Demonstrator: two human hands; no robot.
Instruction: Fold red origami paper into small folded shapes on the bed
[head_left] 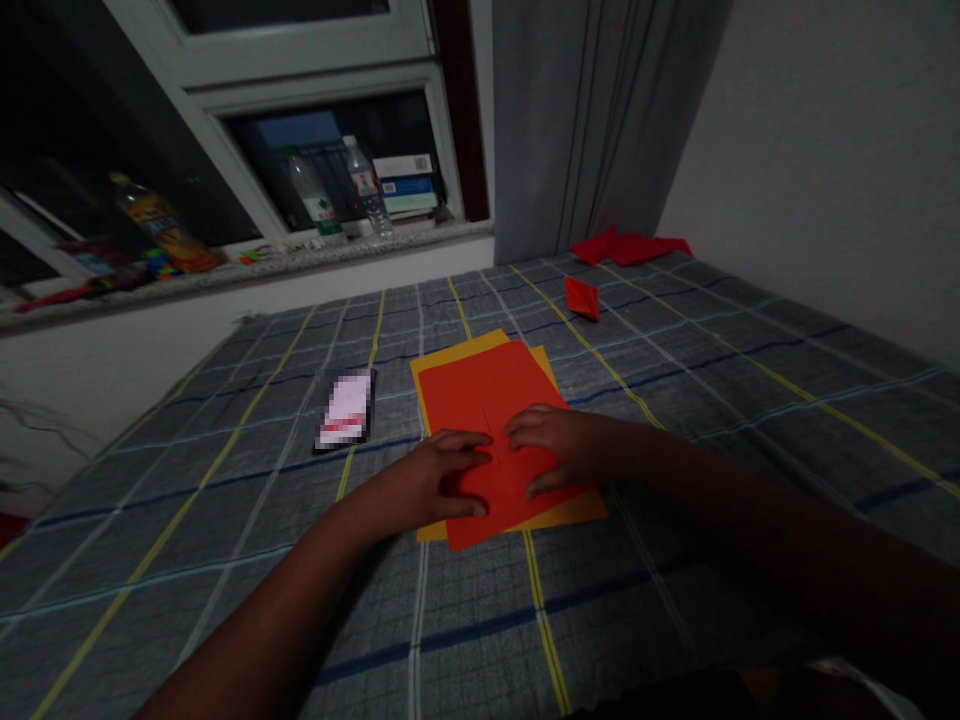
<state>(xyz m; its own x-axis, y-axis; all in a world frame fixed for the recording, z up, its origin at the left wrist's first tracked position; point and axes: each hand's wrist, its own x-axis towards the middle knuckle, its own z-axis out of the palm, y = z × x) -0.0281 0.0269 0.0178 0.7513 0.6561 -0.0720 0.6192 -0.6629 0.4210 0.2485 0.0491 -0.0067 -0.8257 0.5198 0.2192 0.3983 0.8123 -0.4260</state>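
Currently, the orange sheet [465,395] lies flat before me on a checked bedspread [247,560], skewed over yellow paper [459,351] that shows past its edges. My left hand [444,468] rests on the sheet's left half, fingers extended and thumb well apart from them. My right hand [559,440] is opposite, fingers lightly bent, thumb likewise apart. I see nothing pinched in either; how hard I press, I cannot tell. A thin dark line [487,422] runs between my fingertips; whether crease or cut is unclear.

Risks, in my judgement: uneven pressure could slide the orange sheet over the loose layer below, since their edges are already out of line. The bedspread probably gives, so firm pressing could leave a wavering fold. If the line is a cut, drawing my hands apart could lengthen it. Dim light could hide a misaligned edge. The phone [347,410], left of the stack, and the small folded red piece [583,298] beyond it appear clear of my hands.
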